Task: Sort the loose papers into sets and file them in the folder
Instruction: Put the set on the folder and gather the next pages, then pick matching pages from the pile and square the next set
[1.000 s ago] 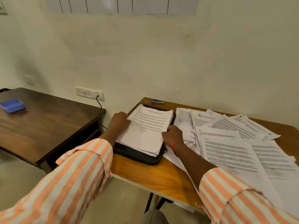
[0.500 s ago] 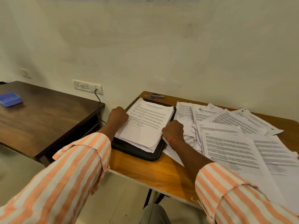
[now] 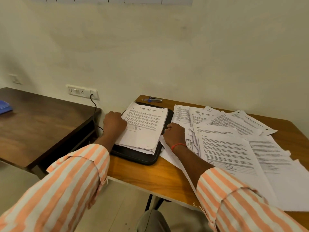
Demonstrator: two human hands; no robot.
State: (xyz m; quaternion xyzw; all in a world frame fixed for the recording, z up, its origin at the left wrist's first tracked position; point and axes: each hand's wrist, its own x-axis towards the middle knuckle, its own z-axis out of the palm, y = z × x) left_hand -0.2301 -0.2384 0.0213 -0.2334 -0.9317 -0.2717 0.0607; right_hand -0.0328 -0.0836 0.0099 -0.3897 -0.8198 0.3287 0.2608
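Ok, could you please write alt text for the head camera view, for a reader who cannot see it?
The left hand and right hand hold the sides of a paper stack lying on a black folder on a table; loose papers spread to the right.

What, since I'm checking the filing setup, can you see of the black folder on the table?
The black folder looks like a dark, matte case with rounded corners. It lies flat near the left end of the wooden table, slightly angled. A stack of papers sits on it, hiding most of it; only its near, right and far rims show. The left hand and right hand hold that stack by its sides; whether they touch the folder is unclear.
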